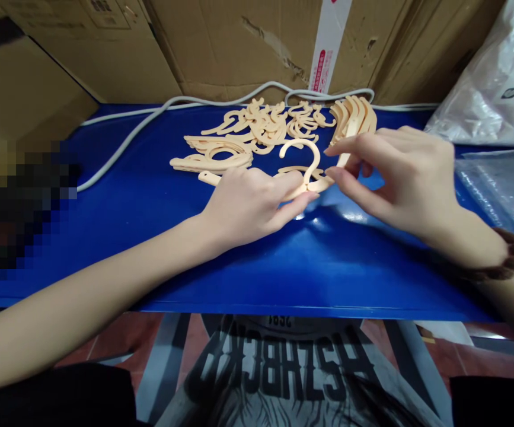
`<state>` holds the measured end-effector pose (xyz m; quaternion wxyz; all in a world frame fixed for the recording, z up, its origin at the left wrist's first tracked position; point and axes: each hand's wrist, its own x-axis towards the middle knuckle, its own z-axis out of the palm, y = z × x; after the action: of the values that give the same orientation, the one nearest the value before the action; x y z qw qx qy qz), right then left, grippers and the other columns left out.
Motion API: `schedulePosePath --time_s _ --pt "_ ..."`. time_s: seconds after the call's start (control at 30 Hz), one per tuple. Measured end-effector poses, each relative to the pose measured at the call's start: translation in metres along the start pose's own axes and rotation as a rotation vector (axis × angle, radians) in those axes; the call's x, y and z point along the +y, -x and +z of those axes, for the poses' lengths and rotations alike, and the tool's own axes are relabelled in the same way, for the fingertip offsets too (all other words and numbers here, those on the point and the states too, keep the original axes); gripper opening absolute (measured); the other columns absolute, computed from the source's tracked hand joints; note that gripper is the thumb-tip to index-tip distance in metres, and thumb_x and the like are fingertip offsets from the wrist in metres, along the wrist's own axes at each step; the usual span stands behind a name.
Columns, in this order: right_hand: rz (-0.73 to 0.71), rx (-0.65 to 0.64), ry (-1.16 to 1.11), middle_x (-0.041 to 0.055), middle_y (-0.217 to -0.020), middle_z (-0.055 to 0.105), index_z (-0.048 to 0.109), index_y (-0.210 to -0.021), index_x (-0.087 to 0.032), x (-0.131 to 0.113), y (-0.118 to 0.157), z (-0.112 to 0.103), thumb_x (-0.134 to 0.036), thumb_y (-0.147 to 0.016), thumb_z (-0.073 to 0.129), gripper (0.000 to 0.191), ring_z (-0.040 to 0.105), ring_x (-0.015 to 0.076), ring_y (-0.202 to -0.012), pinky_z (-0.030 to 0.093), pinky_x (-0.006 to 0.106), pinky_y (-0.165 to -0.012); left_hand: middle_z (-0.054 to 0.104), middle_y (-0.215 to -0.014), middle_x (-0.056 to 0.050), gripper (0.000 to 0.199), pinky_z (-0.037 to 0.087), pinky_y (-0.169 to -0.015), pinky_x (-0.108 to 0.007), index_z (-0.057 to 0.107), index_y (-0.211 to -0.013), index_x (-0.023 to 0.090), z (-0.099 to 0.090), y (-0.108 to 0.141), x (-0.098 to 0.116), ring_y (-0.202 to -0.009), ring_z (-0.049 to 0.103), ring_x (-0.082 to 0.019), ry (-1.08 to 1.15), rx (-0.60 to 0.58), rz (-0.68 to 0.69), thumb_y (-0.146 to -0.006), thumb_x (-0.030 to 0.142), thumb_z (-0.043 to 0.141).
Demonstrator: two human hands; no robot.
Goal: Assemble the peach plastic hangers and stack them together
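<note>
A cream plastic hanger with a curved hook point(313, 159) is pinched near the hook's base by my left hand point(257, 204). One holed arm of it sticks out past my left knuckles. My right hand point(394, 178), with a brown band on its wrist, has thumb and finger closed on the hanger's other arm, which slants upward. Behind my hands lie a pile of loose cream hooks point(268, 124), a stack of cream arm pieces point(212, 155) at the left, and a row of curved arm pieces point(357, 112) at the right.
The blue table point(310, 267) ends at a front edge near my body. Cardboard boxes point(230, 53) stand along the back, with a white cable point(132, 142) before them. A white plastic bag point(483, 83) and clear plastic point(505, 184) lie at the right.
</note>
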<state>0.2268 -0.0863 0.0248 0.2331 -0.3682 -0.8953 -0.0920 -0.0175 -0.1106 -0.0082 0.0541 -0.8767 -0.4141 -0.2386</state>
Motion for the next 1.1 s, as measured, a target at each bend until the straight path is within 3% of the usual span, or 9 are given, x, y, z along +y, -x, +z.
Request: schedulePosePath --time_s 0.13,0.4,0.6,0.67,0.77,0.9,1.1 --pt "0.038 -0.084 0.004 0.0083 -0.092 0.079 0.075 -0.125 -0.024 0.005 -0.001 0.008 -0.049 -0.111 0.048 0.04 0.074 0.0294 -0.093 0.049 0.04 -0.081 0.056 -0.057 0.0 0.043 0.022 -0.06 -0.032 0.074 -0.089 0.022 -0.001 0.001 0.001 -0.053 0.045 -0.017 0.008 -0.038 0.01 -0.111 0.047 0.048" --pt "0.011 -0.08 -0.004 0.0102 -0.097 0.08 0.076 -0.123 -0.02 0.006 -0.001 0.01 -0.054 -0.113 0.044 0.048 0.074 0.0287 -0.095 0.049 0.039 -0.079 0.047 -0.051 0.001 0.047 0.015 -0.055 -0.03 0.063 -0.071 0.023 -0.002 0.004 0.007 -0.047 0.036 -0.014 0.047 -0.037 0.093 -0.109 0.049 0.054" --pt "0.068 -0.123 -0.098 0.0107 -0.108 0.081 0.071 -0.135 -0.022 0.01 0.001 0.018 -0.056 -0.111 0.05 0.047 0.074 0.0284 -0.094 0.051 0.037 -0.079 0.06 -0.052 0.0 0.049 0.018 -0.052 -0.031 0.067 -0.075 0.022 0.003 0.006 0.002 -0.046 0.051 -0.016 -0.017 -0.009 0.362 -0.111 0.052 0.054" --pt "0.07 -0.14 -0.131 0.0101 -0.106 0.081 0.07 -0.136 -0.021 0.011 0.001 0.02 -0.053 -0.109 0.054 0.045 0.073 0.0272 -0.091 0.051 0.036 -0.078 0.064 -0.055 0.0 0.042 0.021 -0.052 -0.032 0.069 -0.079 0.021 0.003 0.006 0.0 -0.048 0.056 -0.017 0.026 -0.064 0.423 -0.108 0.049 0.056" --pt "0.072 -0.158 -0.177 0.0079 -0.1 0.079 0.069 -0.137 -0.021 0.011 0.001 0.022 -0.05 -0.107 0.057 0.044 0.072 0.0259 -0.086 0.049 0.036 -0.076 0.067 -0.063 0.001 0.02 0.028 -0.053 -0.033 0.07 -0.083 0.021 0.0 0.006 -0.001 -0.053 0.059 -0.017 0.119 -0.158 0.464 -0.096 0.031 0.058" --pt "0.061 -0.184 -0.189 0.0049 -0.092 0.078 0.068 -0.14 -0.02 0.007 0.0 0.02 -0.045 -0.106 0.056 0.043 0.07 0.0234 -0.079 0.045 0.034 -0.07 0.072 -0.078 -0.001 0.014 0.038 -0.058 -0.034 0.072 -0.086 0.022 -0.003 0.002 -0.001 -0.065 0.06 -0.019 0.104 -0.189 0.501 -0.084 0.017 0.059" --pt "0.077 -0.192 -0.202 0.0041 -0.089 0.079 0.07 -0.137 -0.021 0.012 0.0 0.021 -0.038 -0.105 0.055 0.039 0.067 0.0213 -0.074 0.042 0.032 -0.066 0.076 -0.098 -0.008 0.029 0.051 -0.086 -0.038 0.078 -0.097 0.017 0.003 -0.001 -0.004 -0.091 0.066 -0.025 0.034 -0.129 0.524 -0.098 0.008 0.051"
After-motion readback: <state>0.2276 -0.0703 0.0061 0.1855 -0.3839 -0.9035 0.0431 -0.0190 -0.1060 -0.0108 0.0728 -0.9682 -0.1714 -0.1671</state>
